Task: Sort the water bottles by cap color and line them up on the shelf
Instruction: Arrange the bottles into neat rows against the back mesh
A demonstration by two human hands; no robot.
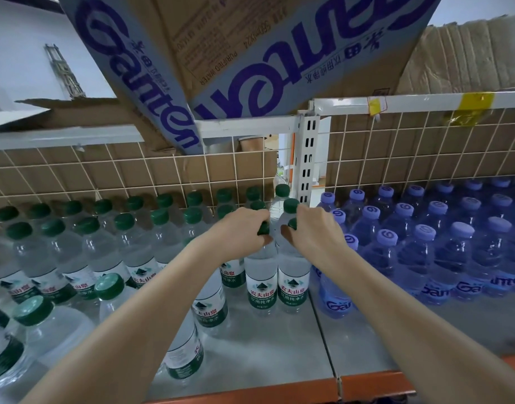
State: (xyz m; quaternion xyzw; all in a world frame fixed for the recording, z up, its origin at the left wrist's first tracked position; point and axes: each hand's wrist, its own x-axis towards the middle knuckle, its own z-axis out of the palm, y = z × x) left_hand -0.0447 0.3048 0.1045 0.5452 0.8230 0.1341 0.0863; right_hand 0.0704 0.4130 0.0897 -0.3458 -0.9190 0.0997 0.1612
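Left hand gripping the cap of a green-cap bottle, right hand gripping the neighbouring green-cap bottle, both standing side by side on the grey shelf, green-cap rows left, purple-cap Ganten bottles right, Ganten carton overhead

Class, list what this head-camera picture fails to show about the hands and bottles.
- Head view: green caps under left hand and right hand, mostly covered by fingers.
- Clear green-capped bottles, cut off at left edge.
- Blue purple-capped bottles, cut off at right edge.
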